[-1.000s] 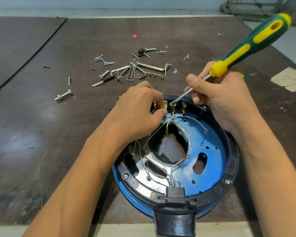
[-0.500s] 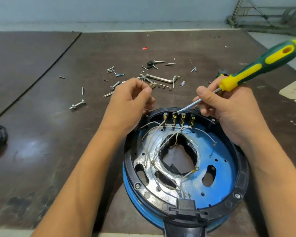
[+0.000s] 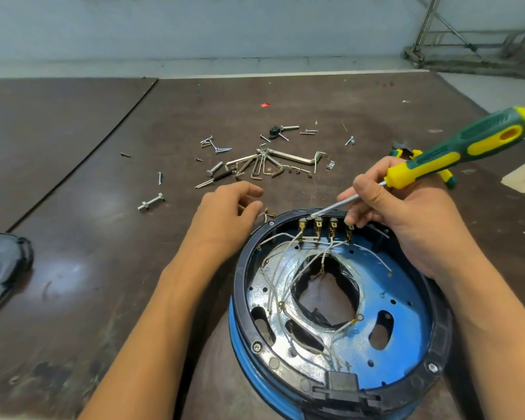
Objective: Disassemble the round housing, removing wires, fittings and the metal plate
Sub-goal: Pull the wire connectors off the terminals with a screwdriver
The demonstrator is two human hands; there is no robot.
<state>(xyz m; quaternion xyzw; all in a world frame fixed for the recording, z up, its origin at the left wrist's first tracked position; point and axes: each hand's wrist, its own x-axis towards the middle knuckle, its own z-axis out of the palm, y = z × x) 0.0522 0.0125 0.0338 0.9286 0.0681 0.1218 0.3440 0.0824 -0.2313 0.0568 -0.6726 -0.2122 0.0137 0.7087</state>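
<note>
The right grip (image 3: 406, 219) clasped the screwdriver (image 3: 467, 147). Its long axis slanted down and left from the grip to the terminals (image 3: 325, 225), just beside it on the far rim of the round housing (image 3: 437, 328). The left grip (image 3: 225, 213) lay loosely curled outside that rim, farther off; whether it held anything could not be told.

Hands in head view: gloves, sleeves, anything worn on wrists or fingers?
No gloves on the left hand or the right hand. Both forearms are bare as far as the frame reaches: no sleeves, watch or wristbands. No rings show on the visible fingers.
</note>
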